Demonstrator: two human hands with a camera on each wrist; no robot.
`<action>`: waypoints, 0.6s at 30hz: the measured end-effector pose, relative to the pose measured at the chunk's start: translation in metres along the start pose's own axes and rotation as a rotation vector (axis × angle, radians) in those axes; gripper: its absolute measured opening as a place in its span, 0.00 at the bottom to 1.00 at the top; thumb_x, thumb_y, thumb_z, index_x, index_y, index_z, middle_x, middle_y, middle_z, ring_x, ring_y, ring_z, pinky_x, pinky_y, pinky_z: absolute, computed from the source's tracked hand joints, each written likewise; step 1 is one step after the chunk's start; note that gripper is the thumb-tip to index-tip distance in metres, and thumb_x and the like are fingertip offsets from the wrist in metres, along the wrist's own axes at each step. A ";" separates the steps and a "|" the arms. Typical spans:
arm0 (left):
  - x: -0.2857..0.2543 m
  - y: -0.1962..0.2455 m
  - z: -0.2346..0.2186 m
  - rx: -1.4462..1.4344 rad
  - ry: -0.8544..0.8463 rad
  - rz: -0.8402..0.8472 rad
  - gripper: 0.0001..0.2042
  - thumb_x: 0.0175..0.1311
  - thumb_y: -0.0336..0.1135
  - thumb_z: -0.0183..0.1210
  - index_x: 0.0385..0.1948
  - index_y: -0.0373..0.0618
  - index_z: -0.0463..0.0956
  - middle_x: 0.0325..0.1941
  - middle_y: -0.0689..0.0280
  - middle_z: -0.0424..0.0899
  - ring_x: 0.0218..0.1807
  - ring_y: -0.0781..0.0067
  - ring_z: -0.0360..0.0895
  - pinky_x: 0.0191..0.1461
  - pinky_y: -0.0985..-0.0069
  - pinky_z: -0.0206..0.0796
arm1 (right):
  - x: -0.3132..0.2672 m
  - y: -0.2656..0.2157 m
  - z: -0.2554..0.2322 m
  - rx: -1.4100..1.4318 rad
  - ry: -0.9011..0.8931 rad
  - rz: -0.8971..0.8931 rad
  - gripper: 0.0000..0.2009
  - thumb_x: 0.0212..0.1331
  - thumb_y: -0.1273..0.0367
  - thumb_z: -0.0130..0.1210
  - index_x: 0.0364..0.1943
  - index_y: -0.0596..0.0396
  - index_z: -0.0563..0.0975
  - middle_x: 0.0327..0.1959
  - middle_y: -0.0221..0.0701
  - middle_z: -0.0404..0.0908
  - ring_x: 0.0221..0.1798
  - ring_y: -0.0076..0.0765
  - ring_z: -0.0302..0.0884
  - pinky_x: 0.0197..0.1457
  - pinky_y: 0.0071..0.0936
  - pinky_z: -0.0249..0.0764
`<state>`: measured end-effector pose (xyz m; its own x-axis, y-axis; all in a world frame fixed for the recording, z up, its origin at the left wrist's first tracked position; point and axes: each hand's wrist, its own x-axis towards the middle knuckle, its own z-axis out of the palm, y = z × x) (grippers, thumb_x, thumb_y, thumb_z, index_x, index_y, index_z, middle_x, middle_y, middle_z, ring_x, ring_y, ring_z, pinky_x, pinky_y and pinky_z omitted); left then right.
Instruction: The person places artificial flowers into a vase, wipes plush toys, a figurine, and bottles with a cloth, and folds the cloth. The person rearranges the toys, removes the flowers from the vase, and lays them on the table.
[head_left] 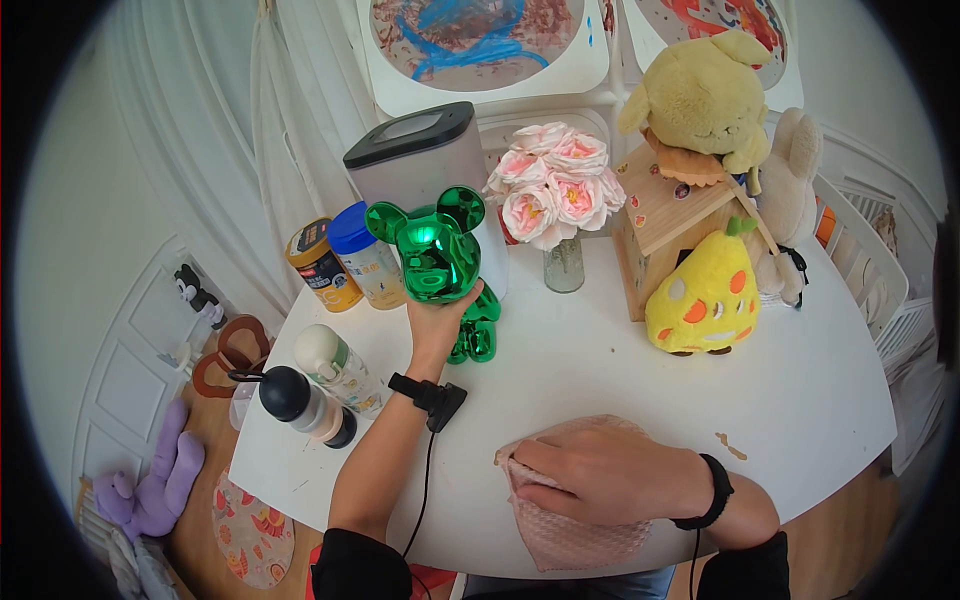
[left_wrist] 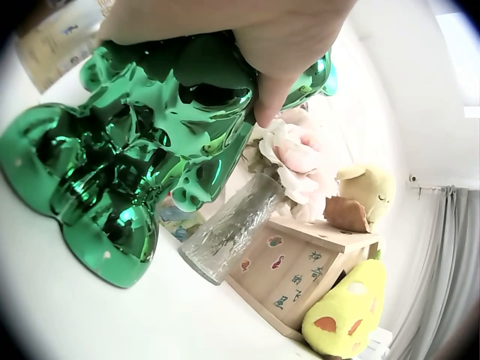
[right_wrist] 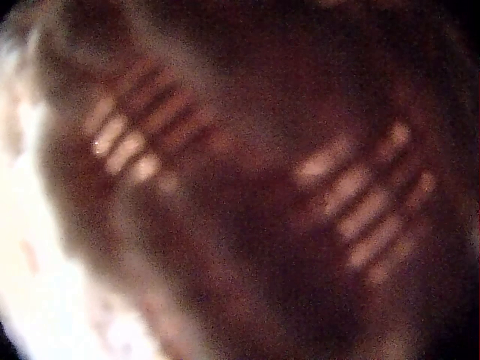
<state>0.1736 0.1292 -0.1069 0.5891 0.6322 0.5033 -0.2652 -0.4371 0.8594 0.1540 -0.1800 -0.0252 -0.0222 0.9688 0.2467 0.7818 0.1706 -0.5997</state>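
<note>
A shiny green bear figurine (head_left: pixel 437 255) stands toward the back of the white table, its round-eared head facing me. My left hand (head_left: pixel 434 330) grips it round the body from the near side; in the left wrist view the thumb and palm press on the glossy figurine (left_wrist: pixel 150 127), whose feet are at the tabletop. Near the front edge my right hand (head_left: pixel 615 470) holds a pink textured cloth (head_left: pixel 585 545), fingers bent into its gathered left end. The cloth spreads under that palm. Dark, blurred cloth (right_wrist: pixel 247 187) fills most of the right wrist view.
Two bottles, one dark-capped (head_left: pixel 288 395) and one white-capped (head_left: pixel 325 355), stand left of my left arm. Behind are two cans (head_left: pixel 368 255), a lidded bin (head_left: pixel 410 150) and a glass vase (head_left: pixel 564 266) of pink roses. A yellow plush (head_left: pixel 705 295) sits before a wooden house (head_left: pixel 640 255).
</note>
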 end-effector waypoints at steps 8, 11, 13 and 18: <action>0.000 0.004 -0.002 0.024 -0.011 -0.006 0.29 0.49 0.36 0.78 0.51 0.36 0.74 0.52 0.60 0.83 0.52 0.66 0.81 0.57 0.68 0.73 | -0.005 -0.013 -0.015 0.016 -0.011 0.015 0.12 0.71 0.63 0.50 0.43 0.60 0.71 0.32 0.44 0.80 0.37 0.55 0.80 0.41 0.48 0.73; 0.002 -0.001 -0.005 0.042 -0.055 -0.047 0.29 0.49 0.36 0.78 0.52 0.36 0.74 0.51 0.60 0.84 0.52 0.66 0.81 0.57 0.67 0.73 | -0.007 -0.006 -0.011 -0.027 0.023 0.005 0.12 0.68 0.61 0.55 0.48 0.53 0.74 0.31 0.39 0.81 0.34 0.53 0.80 0.36 0.45 0.75; 0.003 -0.015 -0.009 0.098 -0.102 0.001 0.32 0.49 0.38 0.78 0.55 0.35 0.73 0.53 0.57 0.83 0.52 0.63 0.81 0.58 0.66 0.73 | -0.009 -0.008 -0.015 -0.016 0.032 0.012 0.12 0.68 0.62 0.55 0.47 0.54 0.75 0.31 0.39 0.81 0.35 0.53 0.80 0.36 0.45 0.75; -0.065 0.034 -0.037 0.466 0.029 0.058 0.52 0.53 0.39 0.75 0.75 0.36 0.44 0.75 0.47 0.54 0.76 0.51 0.53 0.77 0.59 0.51 | -0.010 -0.004 -0.038 0.011 0.091 0.041 0.10 0.69 0.64 0.52 0.43 0.57 0.75 0.32 0.43 0.81 0.35 0.55 0.80 0.40 0.45 0.75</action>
<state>0.0983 0.0971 -0.1067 0.5604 0.6130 0.5570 0.0777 -0.7084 0.7015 0.1749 -0.1969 0.0036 0.0665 0.9549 0.2893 0.7738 0.1337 -0.6191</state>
